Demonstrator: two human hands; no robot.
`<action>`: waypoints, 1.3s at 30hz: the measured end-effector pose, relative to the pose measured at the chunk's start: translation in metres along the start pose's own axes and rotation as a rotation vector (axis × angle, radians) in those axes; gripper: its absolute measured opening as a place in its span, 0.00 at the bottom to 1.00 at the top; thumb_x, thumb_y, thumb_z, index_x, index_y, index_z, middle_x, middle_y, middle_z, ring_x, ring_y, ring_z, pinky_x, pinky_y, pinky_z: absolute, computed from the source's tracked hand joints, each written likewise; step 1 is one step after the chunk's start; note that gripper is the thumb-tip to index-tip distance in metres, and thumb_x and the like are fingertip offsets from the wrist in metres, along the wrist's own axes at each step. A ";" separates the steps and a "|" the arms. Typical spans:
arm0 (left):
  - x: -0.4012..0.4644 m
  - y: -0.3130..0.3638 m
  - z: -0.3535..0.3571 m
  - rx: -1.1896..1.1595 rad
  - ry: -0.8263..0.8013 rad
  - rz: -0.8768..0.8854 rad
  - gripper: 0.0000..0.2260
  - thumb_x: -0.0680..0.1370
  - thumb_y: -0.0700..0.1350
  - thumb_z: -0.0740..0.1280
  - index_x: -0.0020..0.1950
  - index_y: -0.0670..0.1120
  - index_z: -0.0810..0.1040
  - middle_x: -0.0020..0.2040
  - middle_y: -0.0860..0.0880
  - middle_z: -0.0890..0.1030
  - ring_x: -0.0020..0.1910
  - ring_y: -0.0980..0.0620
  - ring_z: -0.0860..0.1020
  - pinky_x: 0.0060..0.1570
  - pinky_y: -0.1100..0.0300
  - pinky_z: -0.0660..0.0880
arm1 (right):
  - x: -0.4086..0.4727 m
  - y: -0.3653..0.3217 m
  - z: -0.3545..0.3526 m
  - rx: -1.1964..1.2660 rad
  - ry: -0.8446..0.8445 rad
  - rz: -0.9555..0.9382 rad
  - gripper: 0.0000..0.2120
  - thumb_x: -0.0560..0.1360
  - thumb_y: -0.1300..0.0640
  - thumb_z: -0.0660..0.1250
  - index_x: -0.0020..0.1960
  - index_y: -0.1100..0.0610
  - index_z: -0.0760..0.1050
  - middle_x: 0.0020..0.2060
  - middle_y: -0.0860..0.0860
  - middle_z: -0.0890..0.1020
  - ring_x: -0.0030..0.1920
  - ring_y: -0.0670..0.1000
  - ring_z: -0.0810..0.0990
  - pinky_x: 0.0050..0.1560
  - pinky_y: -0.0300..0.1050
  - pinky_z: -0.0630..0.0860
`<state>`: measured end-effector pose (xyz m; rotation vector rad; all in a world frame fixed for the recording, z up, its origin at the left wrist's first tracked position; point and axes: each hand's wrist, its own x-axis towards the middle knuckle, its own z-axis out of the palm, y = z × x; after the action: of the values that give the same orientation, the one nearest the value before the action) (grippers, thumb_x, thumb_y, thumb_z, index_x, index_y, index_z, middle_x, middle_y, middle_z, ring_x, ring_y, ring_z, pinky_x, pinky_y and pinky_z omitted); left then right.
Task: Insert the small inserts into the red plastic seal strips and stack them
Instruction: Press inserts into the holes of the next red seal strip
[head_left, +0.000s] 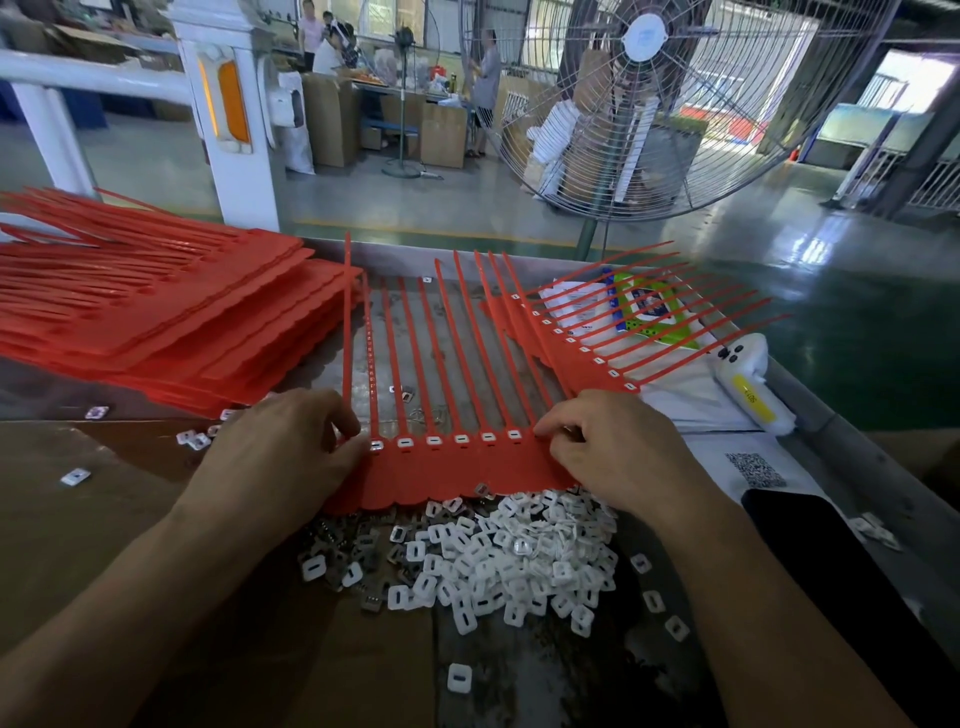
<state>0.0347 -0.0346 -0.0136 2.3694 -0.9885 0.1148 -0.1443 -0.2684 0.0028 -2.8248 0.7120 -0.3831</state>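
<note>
A red seal strip sheet (457, 467) lies flat on the table in front of me, its thin tails pointing away. Several white inserts sit in its row of sockets. My left hand (280, 457) pinches the sheet's left end at the leftmost socket. My right hand (618, 452) holds the sheet's right end with curled fingers. A heap of loose white and metal inserts (488, 556) lies just below the sheet. A second filled sheet (566, 332) lies fanned out to the right behind it. A tall stack of red sheets (156, 312) sits at the left.
A brown cardboard sheet (78, 519) covers the left of the table. A black phone (831, 561), white papers with a QR code (756, 470) and a white device (748, 379) lie at the right. A large standing fan (644, 104) stands beyond the table. People work far behind.
</note>
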 end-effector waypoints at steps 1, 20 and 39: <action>0.000 0.000 0.000 0.001 -0.002 0.000 0.06 0.76 0.57 0.72 0.46 0.57 0.80 0.41 0.58 0.78 0.41 0.62 0.75 0.42 0.55 0.75 | 0.000 -0.001 -0.001 -0.013 -0.010 0.001 0.13 0.78 0.54 0.66 0.56 0.43 0.85 0.53 0.40 0.84 0.54 0.44 0.80 0.49 0.45 0.75; 0.002 0.000 0.000 0.011 -0.016 -0.011 0.05 0.76 0.57 0.71 0.48 0.57 0.82 0.40 0.60 0.78 0.40 0.63 0.75 0.40 0.57 0.74 | 0.003 0.022 0.010 0.573 0.057 0.186 0.07 0.78 0.55 0.74 0.51 0.44 0.86 0.39 0.37 0.83 0.40 0.34 0.80 0.42 0.33 0.72; -0.002 0.000 -0.002 -0.007 -0.024 -0.019 0.05 0.77 0.56 0.71 0.49 0.57 0.82 0.42 0.59 0.78 0.41 0.62 0.76 0.42 0.56 0.76 | 0.007 0.006 0.016 0.637 0.100 0.293 0.09 0.81 0.50 0.68 0.44 0.49 0.81 0.34 0.43 0.85 0.27 0.40 0.76 0.35 0.41 0.71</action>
<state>0.0336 -0.0327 -0.0120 2.3783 -0.9763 0.0758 -0.1364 -0.2750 -0.0120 -2.0858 0.8288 -0.5794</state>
